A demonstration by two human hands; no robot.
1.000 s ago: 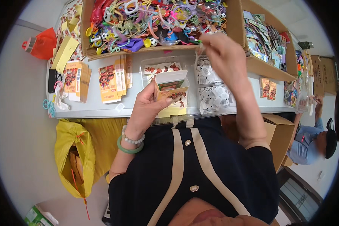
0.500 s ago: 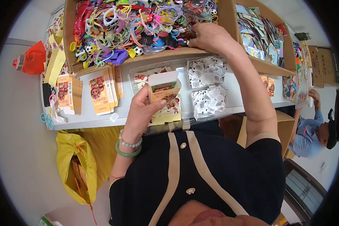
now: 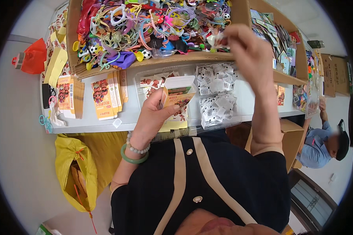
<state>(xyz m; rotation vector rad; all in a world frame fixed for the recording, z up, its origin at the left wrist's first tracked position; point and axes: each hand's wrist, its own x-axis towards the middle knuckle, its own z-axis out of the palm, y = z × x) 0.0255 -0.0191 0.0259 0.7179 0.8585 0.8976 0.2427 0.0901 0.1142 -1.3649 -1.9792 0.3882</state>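
My left hand [image 3: 155, 117] holds a small open printed carton [image 3: 177, 93] upright above the white table [image 3: 127, 113]. My right hand [image 3: 247, 51] is raised at the front edge of a big cardboard box [image 3: 153, 62] full of colourful small plastic toys. Its fingers pinch a small pale toy [image 3: 215, 39] just above the pile. Below it sits a clear tray [image 3: 217, 98] with small white packets.
Stacks of flat printed cartons [image 3: 106, 96] lie on the table's left part. A second box of printed cards [image 3: 278, 39] stands at the right. A yellow bag [image 3: 76, 168] hangs below the table. Another person [image 3: 321, 141] sits at the far right.
My right hand has gone from the tray area up into the toy box and closed on a small toy. The left hand kept the carton in the same place.
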